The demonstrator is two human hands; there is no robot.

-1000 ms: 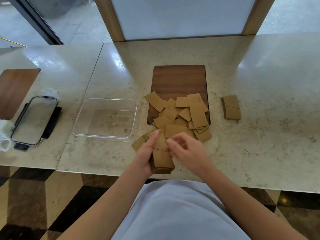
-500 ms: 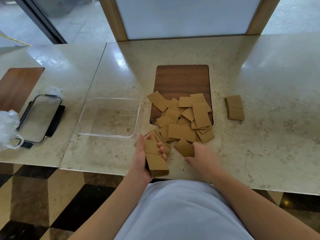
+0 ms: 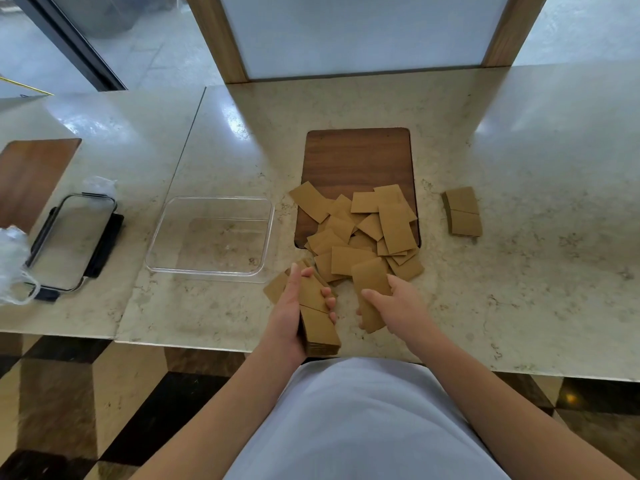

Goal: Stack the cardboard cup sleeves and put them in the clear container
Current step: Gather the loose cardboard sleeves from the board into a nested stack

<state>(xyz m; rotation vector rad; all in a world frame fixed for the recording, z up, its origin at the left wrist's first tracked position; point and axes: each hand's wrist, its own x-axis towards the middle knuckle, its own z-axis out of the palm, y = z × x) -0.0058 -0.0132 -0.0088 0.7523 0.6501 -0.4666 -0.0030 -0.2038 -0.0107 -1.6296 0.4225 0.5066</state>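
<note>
Nearest, at the counter's near edge: left hand (image 3: 294,315) closed around a thick stack of sleeves (image 3: 317,313), thumb along the left side, fingertips curled over the right; held edge-up, probably so each new piece can be laid on top and squared. One odd piece juts out on the stack's far-left side, not aligned. Just right of it, right hand (image 3: 398,308) pinches a single sleeve (image 3: 372,292) lifted from the near rim of the pile, long axis running near to far; judged mid-transfer toward the stack. Its near end is covered by the fingers. Beyond the hands, loose pile of sleeves (image 3: 363,230) sprawls half on a dark wooden board (image 3: 356,157), half on the marble counter (image 3: 519,289); overlaps make a count impossible. To the right, well apart, a small finished stack (image 3: 462,211) lies flat. Left of the pile, the clear container (image 3: 211,271) sits empty, within reach for loading. Far left: its lid (image 3: 71,240) beside crumpled plastic wrap (image 3: 12,258), cut off by the frame. Stacking judged well short of complete.
</note>
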